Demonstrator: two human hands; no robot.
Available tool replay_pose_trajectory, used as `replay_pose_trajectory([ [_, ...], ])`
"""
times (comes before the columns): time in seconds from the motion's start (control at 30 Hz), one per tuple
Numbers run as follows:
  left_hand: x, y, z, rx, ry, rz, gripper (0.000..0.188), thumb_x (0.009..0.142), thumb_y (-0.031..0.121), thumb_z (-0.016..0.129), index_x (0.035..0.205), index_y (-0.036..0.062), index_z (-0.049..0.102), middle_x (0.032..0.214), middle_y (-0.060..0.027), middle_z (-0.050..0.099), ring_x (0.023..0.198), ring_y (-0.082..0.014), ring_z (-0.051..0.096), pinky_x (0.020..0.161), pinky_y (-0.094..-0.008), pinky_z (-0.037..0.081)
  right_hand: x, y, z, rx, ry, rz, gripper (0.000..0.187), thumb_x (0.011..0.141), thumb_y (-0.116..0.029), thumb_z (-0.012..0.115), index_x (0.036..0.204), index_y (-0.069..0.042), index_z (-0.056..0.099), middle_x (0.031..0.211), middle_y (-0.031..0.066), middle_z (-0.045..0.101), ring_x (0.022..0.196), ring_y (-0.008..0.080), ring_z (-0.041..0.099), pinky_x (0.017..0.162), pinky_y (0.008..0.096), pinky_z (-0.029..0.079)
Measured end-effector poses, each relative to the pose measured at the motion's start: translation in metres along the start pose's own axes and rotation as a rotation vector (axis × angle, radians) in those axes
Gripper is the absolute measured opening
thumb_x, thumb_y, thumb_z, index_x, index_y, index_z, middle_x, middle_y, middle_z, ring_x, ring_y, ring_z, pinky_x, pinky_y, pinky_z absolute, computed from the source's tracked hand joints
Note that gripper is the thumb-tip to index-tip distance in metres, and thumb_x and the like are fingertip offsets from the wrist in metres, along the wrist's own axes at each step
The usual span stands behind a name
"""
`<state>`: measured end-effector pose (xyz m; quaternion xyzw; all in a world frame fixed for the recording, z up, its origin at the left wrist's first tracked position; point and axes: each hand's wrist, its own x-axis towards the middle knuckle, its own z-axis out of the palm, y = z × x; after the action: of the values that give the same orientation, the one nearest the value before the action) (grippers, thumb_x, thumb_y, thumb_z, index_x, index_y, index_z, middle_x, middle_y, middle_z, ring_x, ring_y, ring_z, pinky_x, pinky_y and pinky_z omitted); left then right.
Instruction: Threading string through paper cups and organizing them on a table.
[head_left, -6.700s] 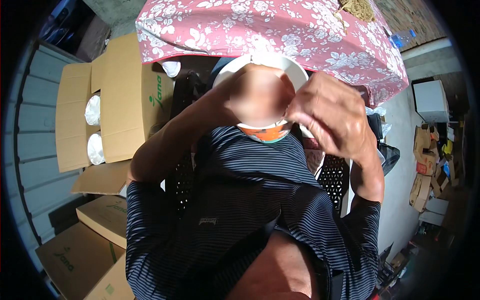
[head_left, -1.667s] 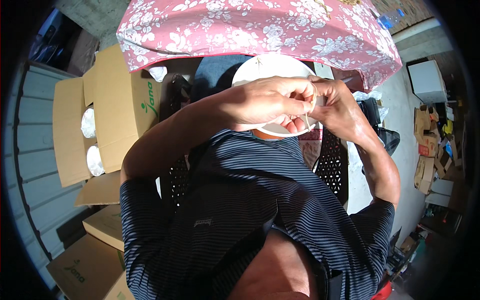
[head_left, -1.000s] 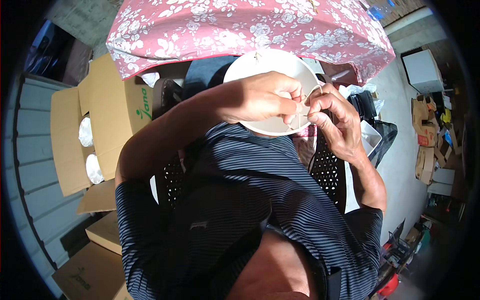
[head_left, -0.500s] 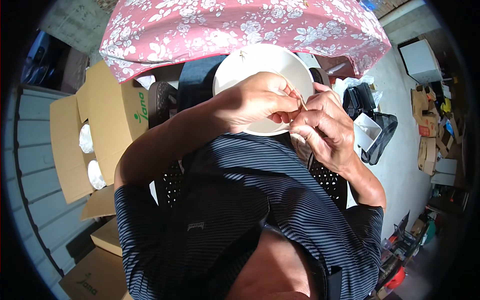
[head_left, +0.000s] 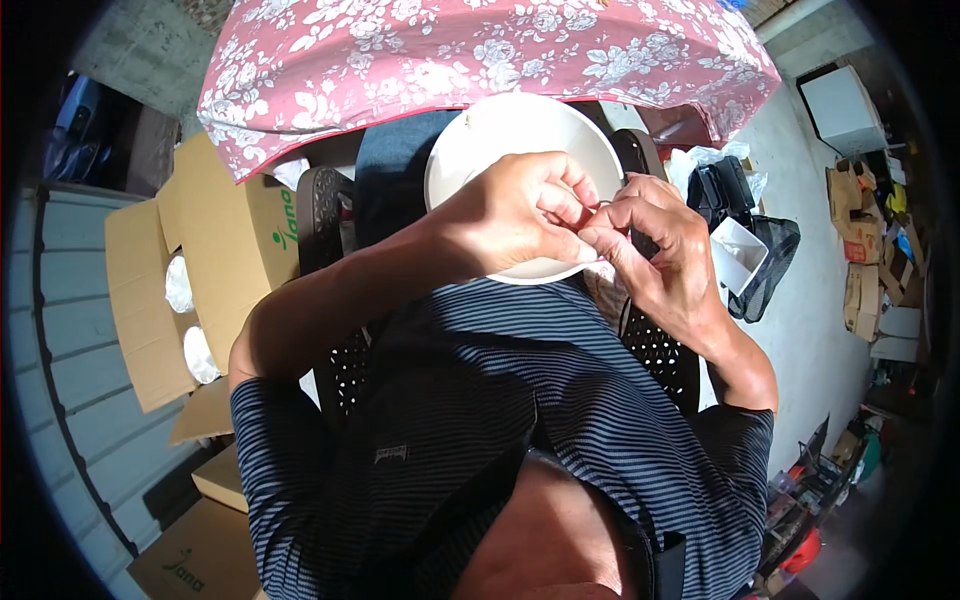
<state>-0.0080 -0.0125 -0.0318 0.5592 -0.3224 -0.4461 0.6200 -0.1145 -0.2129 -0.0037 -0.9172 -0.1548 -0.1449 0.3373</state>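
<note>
On my lap sits a large white bowl, partly covered by my forearm and fingers. Over its right side my left hand and my right hand meet, fingertips touching. Both are closed in a pinch. A short bit of a thin, brownish strand shows between them; the rest is hidden by the fingers, so I cannot tell its kind.
A pink floral tablecloth hangs over the table ahead. Open cardboard boxes stand at my left. To the right on the floor are a white container, black bags and more cardboard.
My fingertips have drawn closer together, and the strand that stuck out between them is now mostly hidden. My left thumb has moved down against my right fingers. The view has shifted slightly.
</note>
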Motion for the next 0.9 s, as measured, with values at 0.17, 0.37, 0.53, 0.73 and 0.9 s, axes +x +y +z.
replay_pose_trajectory([
  [0.17,0.007,-0.003,0.008,-0.041,0.024,-0.017,0.034,0.093,-0.002,0.073,0.121,-0.0015,0.054,0.105,-0.0103,0.072,0.101,-0.0149,0.07,0.091,-0.0287,0.055,0.001,0.004,-0.006,0.32,-0.083,0.247,0.01,0.091,-0.008,0.08,0.092,0.001,0.076,0.079,0.006,0.065,0.074,0.0127,0.061,0.067,0.0298,0.048],
  [0.37,0.003,0.006,0.005,0.114,0.06,0.008,0.032,0.094,0.002,0.075,0.119,-0.0046,0.055,0.101,-0.0099,0.074,0.099,-0.0139,0.071,0.088,-0.0274,0.056,-0.001,0.014,-0.01,0.44,-0.098,0.297,0.016,0.098,-0.012,0.072,0.108,0.001,0.077,0.085,0.007,0.065,0.074,0.0121,0.062,0.068,0.0302,0.05],
  [0.53,0.004,-0.003,0.002,0.158,0.107,0.072,0.036,0.093,0.003,0.077,0.12,-0.0063,0.055,0.098,-0.0126,0.075,0.095,-0.0143,0.072,0.084,-0.0278,0.056,0.002,0.007,-0.022,0.179,-0.195,0.061,0.027,0.088,-0.009,0.078,0.112,0.002,0.076,0.084,0.0081,0.063,0.083,0.022,0.059,0.084,0.0379,0.048],
  [0.73,0.002,0.002,0.008,0.195,0.153,0.038,0.034,0.092,0.001,0.076,0.117,-0.0053,0.054,0.097,-0.0146,0.075,0.095,-0.0161,0.072,0.083,-0.0284,0.057,-0.004,0.011,-0.018,0.066,-0.143,0.001,0.018,0.081,-0.014,0.084,0.088,0.0,0.075,0.082,0.0062,0.064,0.082,0.0222,0.061,0.096,0.0429,0.046],
  [0.9,0.0,0.004,0.013,0.215,0.214,0.029,0.03,0.091,0.0,0.076,0.111,-0.0034,0.053,0.095,-0.0149,0.073,0.093,-0.0169,0.072,0.081,-0.0293,0.057,-0.006,0.012,-0.013,0.074,-0.087,-0.019,0.013,0.08,-0.006,0.082,0.085,0.0,0.071,0.081,0.0078,0.063,0.082,0.0257,0.062,0.095,0.0432,0.048],
])
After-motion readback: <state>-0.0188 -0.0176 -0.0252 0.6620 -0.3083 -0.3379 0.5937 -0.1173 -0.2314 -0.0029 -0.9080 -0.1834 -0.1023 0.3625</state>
